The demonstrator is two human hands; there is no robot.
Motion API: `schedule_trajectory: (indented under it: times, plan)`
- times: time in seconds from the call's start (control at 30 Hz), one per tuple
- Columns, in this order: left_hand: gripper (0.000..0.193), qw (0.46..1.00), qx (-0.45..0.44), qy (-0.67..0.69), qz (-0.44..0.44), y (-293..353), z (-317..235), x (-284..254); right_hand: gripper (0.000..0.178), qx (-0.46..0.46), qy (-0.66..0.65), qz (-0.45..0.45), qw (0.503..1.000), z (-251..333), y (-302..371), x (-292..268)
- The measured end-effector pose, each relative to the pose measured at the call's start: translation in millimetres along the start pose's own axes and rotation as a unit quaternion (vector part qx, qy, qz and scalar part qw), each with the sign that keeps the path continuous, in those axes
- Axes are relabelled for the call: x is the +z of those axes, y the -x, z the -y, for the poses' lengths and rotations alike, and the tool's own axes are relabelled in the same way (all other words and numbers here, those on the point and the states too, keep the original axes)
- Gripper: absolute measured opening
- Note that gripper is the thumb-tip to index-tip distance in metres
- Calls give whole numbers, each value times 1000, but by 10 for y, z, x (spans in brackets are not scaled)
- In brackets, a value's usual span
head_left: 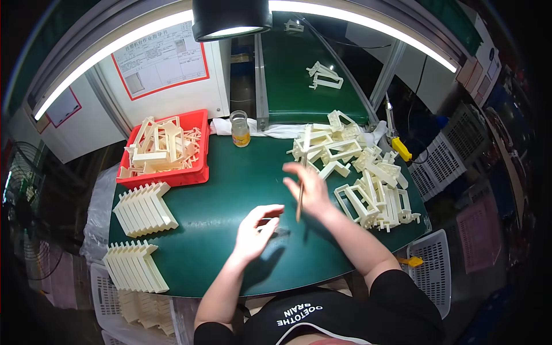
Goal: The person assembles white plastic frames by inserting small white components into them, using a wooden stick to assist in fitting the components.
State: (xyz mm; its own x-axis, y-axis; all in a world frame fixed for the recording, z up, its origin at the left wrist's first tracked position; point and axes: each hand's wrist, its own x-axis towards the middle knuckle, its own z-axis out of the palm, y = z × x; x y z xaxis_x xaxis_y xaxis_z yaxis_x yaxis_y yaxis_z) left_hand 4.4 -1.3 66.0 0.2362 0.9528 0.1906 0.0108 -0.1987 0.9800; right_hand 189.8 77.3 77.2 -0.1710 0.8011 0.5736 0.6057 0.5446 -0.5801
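My right hand (309, 187) is closed around a thin brown stick-like tool (300, 202), whose lower end points toward me. The tool's exact kind is unclear, and its upper end overlaps the pile of cream plastic frames (345, 148) beyond the hand. Over the middle of the green table (213, 253), my left hand (257, 232) hovers with its thumb and fingers apart and nothing between them. More of the loose plastic frames (374, 198) lie heaped to the right of my right forearm.
A red bin (195, 176) of plastic parts stands at the back left. Two neat rows of parts (146, 210) sit along the left edge. A glass jar (240, 129) stands near a white cloth (276, 129). The green conveyor (310, 106) lies beyond, with a yellow-handled tool (401, 149) at right.
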Motion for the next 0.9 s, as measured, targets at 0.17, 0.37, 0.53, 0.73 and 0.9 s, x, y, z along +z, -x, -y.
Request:
schedule_trajectory:
  times: [0.17,0.37,0.53,0.73,0.9]
  plan:
    - [24,992,-88,87,-6,-196,612,229,56,34,332,-35,942,-876,-409,165]
    - [34,989,-73,76,-108,-144,855,-22,58,-80,263,-16,961,-403,-245,228]
    - [79,989,11,136,57,-151,672,-215,46,161,-434,292,837,415,23,-426]
    - [88,861,-188,368,296,-7,643,153,32,145,-401,277,861,-61,364,-62]
    - [79,807,-234,527,129,-180,743,31,59,71,-291,14,954,-346,628,176]
